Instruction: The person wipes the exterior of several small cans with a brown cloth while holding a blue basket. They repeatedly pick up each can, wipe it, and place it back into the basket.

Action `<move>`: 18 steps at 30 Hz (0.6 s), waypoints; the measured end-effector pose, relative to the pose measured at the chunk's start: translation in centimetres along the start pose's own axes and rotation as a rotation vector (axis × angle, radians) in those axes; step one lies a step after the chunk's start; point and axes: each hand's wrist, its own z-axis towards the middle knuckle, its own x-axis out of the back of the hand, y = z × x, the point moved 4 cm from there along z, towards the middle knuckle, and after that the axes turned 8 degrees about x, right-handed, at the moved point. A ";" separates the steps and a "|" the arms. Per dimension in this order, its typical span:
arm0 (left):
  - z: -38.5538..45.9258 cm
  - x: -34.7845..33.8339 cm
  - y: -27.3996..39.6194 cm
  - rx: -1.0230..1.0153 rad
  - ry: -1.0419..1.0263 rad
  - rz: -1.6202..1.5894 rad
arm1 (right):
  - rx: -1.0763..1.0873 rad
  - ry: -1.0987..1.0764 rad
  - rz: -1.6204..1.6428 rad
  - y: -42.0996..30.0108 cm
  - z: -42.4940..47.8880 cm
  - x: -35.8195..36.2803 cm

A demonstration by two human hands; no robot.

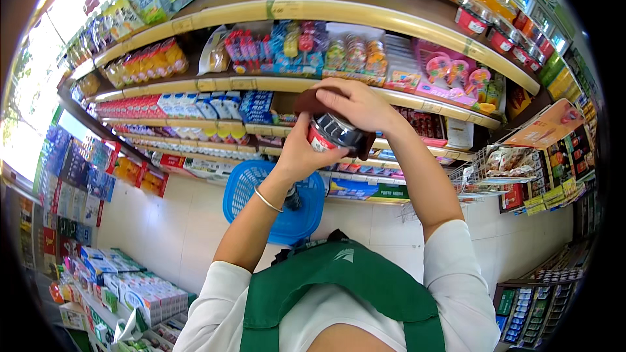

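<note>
My left hand (299, 155) grips a jar (335, 129) with a red and white label and a shiny dark top, its fingers and thumb around the jar's near side. A dark brown cloth (311, 101) lies under the fingers of my right hand (363, 103), which presses it against the far side of the jar. More brown cloth shows at the jar's right. Both hands are raised in front of the shelves. Below my left forearm is a blue plastic basket (307, 222) with a dark bottle (293, 199) in it.
Shelves with yellowish price-strip edges (342, 8) curve across the front, stocked with candy toys, drinks and cartons. Similar red-labelled jars (473, 15) stand on the upper shelf at right. A wire rack (481, 176) juts out on the right. Stacked milk cartons (151, 293) fill the lower left.
</note>
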 end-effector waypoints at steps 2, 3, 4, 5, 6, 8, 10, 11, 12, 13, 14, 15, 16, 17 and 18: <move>-1.8 0.5 0.5 0.033 -0.054 -0.125 | -0.293 0.044 0.541 2.2 -0.2 -2.5; -2.3 1.1 0.0 0.065 -0.062 -0.201 | -0.410 0.148 0.901 3.3 -0.9 -4.1; -2.8 1.8 -0.5 0.046 -0.024 -0.287 | -0.283 0.135 1.155 2.3 -0.3 -5.2; -3.2 2.3 -1.2 0.025 0.012 -0.373 | -0.512 0.424 1.277 2.1 -1.8 -6.6; -3.3 2.7 -3.0 0.077 0.045 -0.628 | -0.520 0.518 1.397 1.8 -1.9 -8.3; -3.8 3.0 -3.6 0.127 0.112 -0.918 | -0.350 0.787 1.364 2.6 -2.4 -11.1; -4.4 3.4 -4.4 0.182 0.193 -0.987 | -0.185 0.821 1.163 3.3 -3.3 -13.4; -4.9 3.3 -4.9 0.229 0.214 -1.020 | -0.084 0.835 0.999 3.1 -3.6 -14.0; -4.9 3.4 -5.2 0.207 0.239 -1.036 | 0.020 0.744 0.681 2.2 -3.7 -14.2; -4.8 3.6 -5.6 0.185 0.263 -1.052 | 0.125 0.656 0.325 1.1 -4.0 -14.2; -4.8 3.9 -6.2 0.210 0.279 -0.973 | 0.237 0.617 -0.024 -0.2 -4.3 -14.3; -4.7 3.9 -6.7 0.235 0.286 -0.986 | 0.331 0.565 -0.212 -0.9 -4.4 -14.6; -4.6 3.8 -8.1 0.158 0.161 -1.169 | 0.395 0.471 -0.291 -1.8 -4.3 -15.3; -4.5 3.6 -9.2 0.077 0.032 -1.348 | 0.462 0.359 -0.472 -3.1 -4.3 -15.7; -4.6 2.9 -8.4 0.135 -0.028 -1.373 | 0.486 0.333 -0.503 -3.6 -4.2 -15.4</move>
